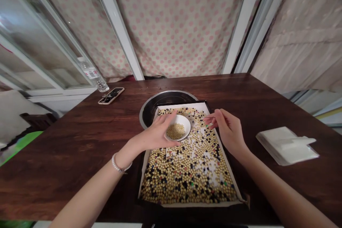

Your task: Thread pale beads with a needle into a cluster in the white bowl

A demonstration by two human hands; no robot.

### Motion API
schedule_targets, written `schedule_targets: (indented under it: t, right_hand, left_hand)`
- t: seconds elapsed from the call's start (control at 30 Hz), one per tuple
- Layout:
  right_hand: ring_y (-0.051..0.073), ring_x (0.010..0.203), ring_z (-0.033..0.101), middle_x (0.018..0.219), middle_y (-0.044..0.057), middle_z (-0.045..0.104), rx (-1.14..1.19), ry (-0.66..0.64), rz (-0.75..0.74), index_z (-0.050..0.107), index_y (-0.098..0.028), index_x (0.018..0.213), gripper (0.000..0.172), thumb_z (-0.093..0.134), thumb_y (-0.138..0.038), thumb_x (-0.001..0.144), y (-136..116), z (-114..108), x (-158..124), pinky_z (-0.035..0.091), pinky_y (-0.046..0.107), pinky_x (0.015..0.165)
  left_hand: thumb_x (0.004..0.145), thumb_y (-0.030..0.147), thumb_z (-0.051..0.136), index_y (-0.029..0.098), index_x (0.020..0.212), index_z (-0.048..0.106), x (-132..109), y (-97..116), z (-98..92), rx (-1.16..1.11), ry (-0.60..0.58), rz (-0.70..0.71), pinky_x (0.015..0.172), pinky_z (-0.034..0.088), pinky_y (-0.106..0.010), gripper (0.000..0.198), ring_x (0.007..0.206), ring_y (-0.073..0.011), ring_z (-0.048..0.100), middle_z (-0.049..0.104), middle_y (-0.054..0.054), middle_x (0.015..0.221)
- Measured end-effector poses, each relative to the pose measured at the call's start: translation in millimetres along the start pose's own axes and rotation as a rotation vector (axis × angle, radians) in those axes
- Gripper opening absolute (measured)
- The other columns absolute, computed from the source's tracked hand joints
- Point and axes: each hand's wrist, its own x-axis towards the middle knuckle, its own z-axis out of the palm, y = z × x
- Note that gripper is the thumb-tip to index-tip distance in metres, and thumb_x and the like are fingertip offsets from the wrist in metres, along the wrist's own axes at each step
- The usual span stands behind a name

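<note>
My left hand [157,133] is wrapped round a small white bowl [187,125], thumb and fingers on its rim. Gold beads [175,131] cover the bottom of the bowl, which is tilted a little. Between the fingertips of my right hand [227,126] is a thin, needle-like tool [201,116], pointing left over the beads; its tip is too fine to make out. Beneath both hands lies a shallow box lid lined in white [196,205], spread with many gold and black beads [184,174] and a few green and red ones.
A round dark pan with a silver rim [171,93] sits partly under the lid's far end. On the table [80,146], a phone [111,96] and a clear water bottle [93,74] are at the far left. A white packet of tissues [287,146] lies to the right.
</note>
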Motion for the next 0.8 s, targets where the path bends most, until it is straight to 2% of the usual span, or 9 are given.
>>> schedule_targets:
  t: [0.2, 0.3, 0.43, 0.5, 0.6, 0.67, 0.8]
  right_hand:
    - [0.014, 0.065, 0.064, 0.071, 0.006, 0.067, 0.103, 0.035, 0.072, 0.048, -0.018, 0.059, 0.037, 0.044, -0.042, 0.087, 5, 1, 4, 0.052, 0.026, 0.053]
    - [0.014, 0.063, 0.063, 0.074, 0.007, 0.068, 0.148, 0.087, 0.107, 0.047, -0.018, 0.059, 0.038, 0.045, -0.043, 0.087, 5, -1, 7, 0.051, 0.026, 0.052]
    - [0.014, 0.064, 0.062, 0.074, 0.007, 0.068, 0.153, 0.092, 0.111, 0.047, -0.018, 0.059, 0.039, 0.046, -0.045, 0.086, 4, -2, 8, 0.049, 0.024, 0.051]
    - [0.012, 0.058, 0.061, 0.072, 0.006, 0.068, 0.137, 0.035, 0.109, 0.049, -0.017, 0.059, 0.04, 0.045, -0.046, 0.086, 3, -1, 7, 0.048, 0.023, 0.049]
    - [0.007, 0.038, 0.05, 0.065, 0.003, 0.066, 0.071, -0.191, 0.142, 0.053, -0.016, 0.062, 0.042, 0.041, -0.047, 0.087, 3, 2, 3, 0.039, 0.021, 0.038]
    - [0.005, 0.033, 0.044, 0.063, 0.001, 0.066, 0.0, -0.302, 0.156, 0.055, -0.017, 0.062, 0.041, 0.041, -0.046, 0.088, 5, 5, 0, 0.033, 0.021, 0.036]
    - [0.009, 0.046, 0.05, 0.057, 0.001, 0.062, -0.048, -0.273, 0.136, 0.054, -0.017, 0.053, 0.042, 0.046, -0.042, 0.086, 11, 12, -3, 0.037, 0.022, 0.046]
  left_hand:
    - [0.062, 0.044, 0.071, 0.026, 0.144, 0.005, 6, 19, 13.3, -0.089, 0.011, 0.082, 0.107, 0.021, -0.057, 0.106, 0.134, -0.0392, 0.017, 0.022, -0.012, 0.147]
    - [0.061, 0.043, 0.071, 0.026, 0.144, 0.004, -1, 29, 17.2, -0.11, -0.005, 0.072, 0.108, 0.021, -0.057, 0.107, 0.134, -0.0393, 0.016, 0.019, -0.011, 0.148]
    - [0.057, 0.045, 0.074, 0.028, 0.144, 0.003, -13, 38, 18.9, -0.138, -0.011, 0.073, 0.106, 0.027, -0.057, 0.113, 0.132, -0.0396, 0.023, 0.023, -0.012, 0.146]
    - [0.054, 0.047, 0.076, 0.029, 0.143, 0.003, -16, 41, 18.2, -0.15, -0.011, 0.064, 0.103, 0.028, -0.059, 0.117, 0.131, -0.0408, 0.024, 0.025, -0.012, 0.144]
    - [0.053, 0.051, 0.076, 0.029, 0.143, 0.005, -18, 43, 17.7, -0.157, -0.023, 0.068, 0.104, 0.026, -0.061, 0.117, 0.132, -0.0404, 0.021, 0.024, -0.012, 0.146]
    - [0.053, 0.053, 0.076, 0.029, 0.143, 0.008, -18, 42, 19.0, -0.16, -0.017, 0.065, 0.106, 0.022, -0.06, 0.115, 0.133, -0.0392, 0.02, 0.023, -0.011, 0.147]
    - [0.054, 0.053, 0.076, 0.03, 0.143, 0.005, -19, 38, 24.4, -0.18, 0.057, 0.016, 0.106, 0.021, -0.062, 0.116, 0.134, -0.0392, 0.017, 0.021, -0.012, 0.147]
